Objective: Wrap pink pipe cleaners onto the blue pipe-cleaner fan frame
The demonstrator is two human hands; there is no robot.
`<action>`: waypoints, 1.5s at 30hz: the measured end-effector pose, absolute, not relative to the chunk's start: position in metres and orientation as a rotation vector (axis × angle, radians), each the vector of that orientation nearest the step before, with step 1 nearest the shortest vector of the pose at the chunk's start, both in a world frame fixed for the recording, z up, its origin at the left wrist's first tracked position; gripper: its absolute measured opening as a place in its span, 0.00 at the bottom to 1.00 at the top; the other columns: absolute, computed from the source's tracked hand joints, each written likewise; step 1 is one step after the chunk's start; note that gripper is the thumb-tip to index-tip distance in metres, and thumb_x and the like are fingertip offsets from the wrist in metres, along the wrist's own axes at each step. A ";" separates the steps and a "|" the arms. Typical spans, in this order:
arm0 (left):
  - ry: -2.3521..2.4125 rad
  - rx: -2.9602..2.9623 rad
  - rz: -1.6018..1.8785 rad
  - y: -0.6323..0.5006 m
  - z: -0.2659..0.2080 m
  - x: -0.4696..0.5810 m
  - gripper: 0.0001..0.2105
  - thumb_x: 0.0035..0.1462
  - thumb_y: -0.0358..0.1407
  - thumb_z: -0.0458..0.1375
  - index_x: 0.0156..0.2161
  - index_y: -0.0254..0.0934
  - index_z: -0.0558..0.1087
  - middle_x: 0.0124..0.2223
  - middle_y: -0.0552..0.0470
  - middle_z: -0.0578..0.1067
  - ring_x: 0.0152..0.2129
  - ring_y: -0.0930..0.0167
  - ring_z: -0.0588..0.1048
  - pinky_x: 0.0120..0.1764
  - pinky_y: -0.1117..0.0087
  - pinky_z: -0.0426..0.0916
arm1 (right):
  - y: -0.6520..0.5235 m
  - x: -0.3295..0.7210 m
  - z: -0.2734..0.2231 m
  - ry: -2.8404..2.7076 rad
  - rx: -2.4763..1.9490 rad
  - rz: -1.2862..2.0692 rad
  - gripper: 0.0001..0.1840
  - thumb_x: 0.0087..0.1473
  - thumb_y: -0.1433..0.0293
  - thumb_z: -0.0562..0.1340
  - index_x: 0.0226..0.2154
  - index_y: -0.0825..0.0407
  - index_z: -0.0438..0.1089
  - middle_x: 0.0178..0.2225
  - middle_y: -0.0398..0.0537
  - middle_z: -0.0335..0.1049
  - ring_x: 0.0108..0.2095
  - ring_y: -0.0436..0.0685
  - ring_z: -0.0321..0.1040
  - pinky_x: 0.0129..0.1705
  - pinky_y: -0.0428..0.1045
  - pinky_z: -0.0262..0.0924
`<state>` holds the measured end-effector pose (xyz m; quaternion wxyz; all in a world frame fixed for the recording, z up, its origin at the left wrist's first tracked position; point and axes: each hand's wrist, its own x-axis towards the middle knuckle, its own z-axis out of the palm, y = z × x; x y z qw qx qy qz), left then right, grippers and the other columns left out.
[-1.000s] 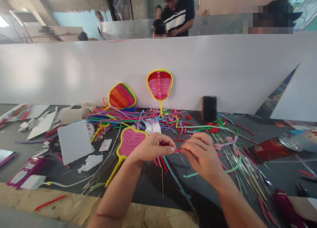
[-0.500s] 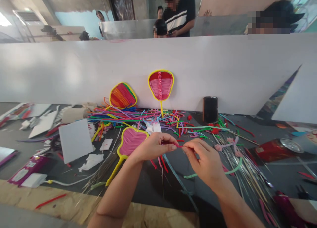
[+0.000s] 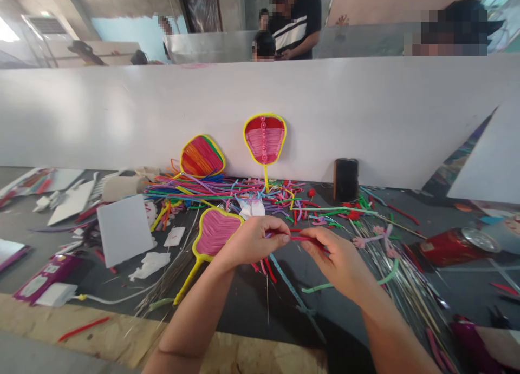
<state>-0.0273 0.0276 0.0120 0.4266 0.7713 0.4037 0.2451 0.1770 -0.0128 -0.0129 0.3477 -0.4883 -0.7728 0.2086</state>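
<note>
A short dark-pink pipe cleaner [image 3: 298, 237] stretches between my two hands above the dark tabletop. My left hand [image 3: 262, 236] pinches one end, its thumb and fingertips pressed together. At the other end, my right hand [image 3: 331, 255] holds it between thumb and forefinger. Just left of my left hand lies a pink fan with a yellow rim [image 3: 217, 230], its handle pointing toward me. Below my hands are red pipe cleaner pieces [image 3: 269, 270] and a blue twisted stem [image 3: 288, 284]. A pale green pipe cleaner [image 3: 314, 288] lies under my right hand.
Two more fans, one pink and red [image 3: 264, 141] and one orange-red [image 3: 202, 156], lean on the white partition [image 3: 122, 114]. Loose pipe cleaners [image 3: 190, 187] are heaped before it. A phone [image 3: 345, 179] stands upright; a red can [image 3: 457, 246] lies right. People are beyond the partition.
My right hand has shifted slightly right and its fingers have moved along the pipe cleaner, so more of it shows between my hands. My left hand stays nearly in place.
</note>
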 end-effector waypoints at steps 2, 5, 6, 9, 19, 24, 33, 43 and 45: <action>1.017 1.901 0.618 0.028 0.014 -0.029 0.07 0.53 0.33 0.54 0.32 0.34 0.73 0.27 0.56 0.72 0.25 0.75 0.68 0.29 0.77 0.61 | -0.011 0.185 -0.012 -2.043 -1.333 0.588 0.10 0.59 0.66 0.55 0.39 0.50 0.70 0.35 0.47 0.75 0.34 0.54 0.71 0.34 0.47 0.64; 1.078 1.875 0.638 0.029 0.015 -0.029 0.06 0.52 0.32 0.54 0.31 0.33 0.73 0.27 0.55 0.72 0.26 0.75 0.69 0.29 0.77 0.61 | -0.012 0.193 -0.007 -2.041 -1.391 0.522 0.09 0.59 0.65 0.56 0.35 0.50 0.70 0.30 0.44 0.74 0.29 0.53 0.70 0.31 0.47 0.63; 1.112 1.879 0.640 0.029 0.015 -0.028 0.07 0.52 0.32 0.54 0.31 0.34 0.73 0.27 0.55 0.72 0.26 0.75 0.69 0.29 0.76 0.60 | -0.014 0.193 -0.005 -2.038 -1.375 0.479 0.09 0.59 0.66 0.56 0.33 0.50 0.70 0.29 0.44 0.73 0.28 0.53 0.70 0.31 0.47 0.63; 1.211 1.902 0.642 0.030 0.015 -0.026 0.07 0.52 0.34 0.54 0.30 0.34 0.74 0.26 0.55 0.72 0.26 0.74 0.69 0.29 0.76 0.60 | -0.024 0.186 0.001 -2.084 -1.206 0.346 0.07 0.59 0.69 0.56 0.35 0.51 0.70 0.30 0.45 0.72 0.30 0.52 0.69 0.34 0.46 0.62; 1.184 1.863 0.690 0.028 0.019 -0.028 0.07 0.51 0.31 0.54 0.28 0.33 0.73 0.25 0.56 0.72 0.25 0.75 0.69 0.28 0.77 0.60 | -0.038 0.141 -0.013 -2.371 -1.058 -0.280 0.10 0.56 0.78 0.55 0.36 0.55 0.72 0.25 0.48 0.69 0.27 0.55 0.62 0.30 0.51 0.53; 1.047 1.862 0.670 0.029 0.022 -0.035 0.06 0.53 0.32 0.54 0.30 0.32 0.73 0.27 0.55 0.71 0.26 0.75 0.68 0.30 0.76 0.61 | -0.034 0.154 -0.008 -2.192 -0.967 0.369 0.11 0.60 0.67 0.56 0.30 0.52 0.71 0.27 0.46 0.69 0.29 0.52 0.63 0.32 0.47 0.56; 0.680 1.845 0.645 0.020 0.031 -0.035 0.08 0.55 0.35 0.57 0.31 0.31 0.74 0.28 0.52 0.72 0.26 0.75 0.68 0.32 0.75 0.61 | -0.010 0.162 -0.022 -1.442 -0.864 1.756 0.15 0.47 0.59 0.67 0.28 0.56 0.72 0.21 0.40 0.64 0.20 0.45 0.53 0.22 0.43 0.47; 0.649 1.882 0.645 0.013 0.030 -0.027 0.09 0.56 0.36 0.57 0.31 0.33 0.75 0.28 0.51 0.72 0.28 0.73 0.69 0.35 0.73 0.62 | -0.019 0.148 -0.040 -1.204 -0.576 2.124 0.19 0.40 0.57 0.71 0.25 0.57 0.74 0.16 0.41 0.64 0.15 0.43 0.51 0.17 0.43 0.39; 0.669 1.874 0.652 0.012 0.030 -0.027 0.09 0.57 0.36 0.57 0.30 0.33 0.75 0.28 0.50 0.73 0.28 0.72 0.70 0.35 0.73 0.63 | -0.018 0.148 -0.037 -1.229 -0.586 2.068 0.18 0.42 0.58 0.70 0.22 0.56 0.71 0.15 0.37 0.59 0.16 0.42 0.48 0.19 0.43 0.40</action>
